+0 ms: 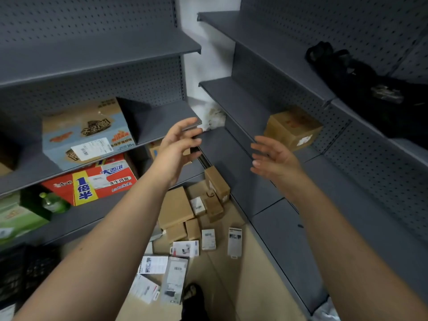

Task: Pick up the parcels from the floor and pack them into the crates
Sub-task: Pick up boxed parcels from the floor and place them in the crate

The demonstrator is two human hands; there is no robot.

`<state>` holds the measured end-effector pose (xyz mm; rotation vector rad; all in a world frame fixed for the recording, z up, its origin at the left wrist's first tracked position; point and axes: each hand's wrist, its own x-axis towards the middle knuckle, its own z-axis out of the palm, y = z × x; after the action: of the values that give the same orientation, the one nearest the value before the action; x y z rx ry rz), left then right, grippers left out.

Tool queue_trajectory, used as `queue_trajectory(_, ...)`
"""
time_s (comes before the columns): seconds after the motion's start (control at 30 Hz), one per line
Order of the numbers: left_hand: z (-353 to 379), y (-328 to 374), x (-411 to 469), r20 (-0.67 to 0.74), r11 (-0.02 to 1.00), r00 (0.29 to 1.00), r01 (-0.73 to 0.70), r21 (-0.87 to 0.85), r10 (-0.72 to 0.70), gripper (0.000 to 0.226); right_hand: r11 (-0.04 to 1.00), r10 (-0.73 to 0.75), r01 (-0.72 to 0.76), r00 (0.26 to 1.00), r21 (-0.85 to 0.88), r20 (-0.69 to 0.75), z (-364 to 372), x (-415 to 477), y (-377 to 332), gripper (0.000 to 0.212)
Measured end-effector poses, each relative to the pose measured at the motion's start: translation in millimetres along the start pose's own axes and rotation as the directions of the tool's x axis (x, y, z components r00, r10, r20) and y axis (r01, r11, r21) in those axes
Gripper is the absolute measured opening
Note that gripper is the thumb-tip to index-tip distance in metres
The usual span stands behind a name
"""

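Reaching is the step in hand: no parcel has been taken up yet. The grey shelving [231, 96] forms a corner, used here as the reference. The floor [234, 274] at the foot of that corner carries the parcels [176, 232]: brown cartons [177, 206] heaped closest to the corner, white retail packs [208, 239] scattered farther out from it. A dark latticed container, probably a crate [25, 274], sits well left of the corner. The left hand [179, 144] and right hand [274, 162] are raised before the corner, above the parcels, palms facing each other. The fingers [185, 126] of both are spread, loosely bent, holding nothing. Next move, as judged: lower both hands, grip one of the brown cartons, carry it to the crate.
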<state>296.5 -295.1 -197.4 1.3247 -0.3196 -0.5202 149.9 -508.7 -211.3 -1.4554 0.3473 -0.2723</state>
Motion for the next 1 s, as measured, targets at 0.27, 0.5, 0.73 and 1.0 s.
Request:
queue_trajectory(0.27,-49.6,1.4,84.5,0.016,0.999,0.999,0.04,0.004,-0.04,0.051,0.998,0.058,-0.055,0.996,0.043,-0.073,35.5,83.6,16.7,0.052)
queue_trajectory(0.5,-45.8,-12.2,152.6,0.041,0.995,0.996,0.076,-0.071,-0.073,0.049,0.995,0.052,-0.036,0.985,0.097,-0.164,21.7,125.9,29.3,0.052)
queue_trajectory(0.73,-40.1,-34.9,207.4,-0.082,0.981,0.994,0.062,-0.181,-0.078,0.047,0.987,0.088,-0.067,0.986,0.148,-0.139,10.1,196.8,66.7,0.049)
queue_trajectory(1.0,-39.8,-121.6,302.9,-0.064,0.996,0.995,-0.077,-0.039,0.074,0.051,0.988,-0.061,0.065,0.997,0.139,-0.036,-11.1,321.1,144.8,0.054)
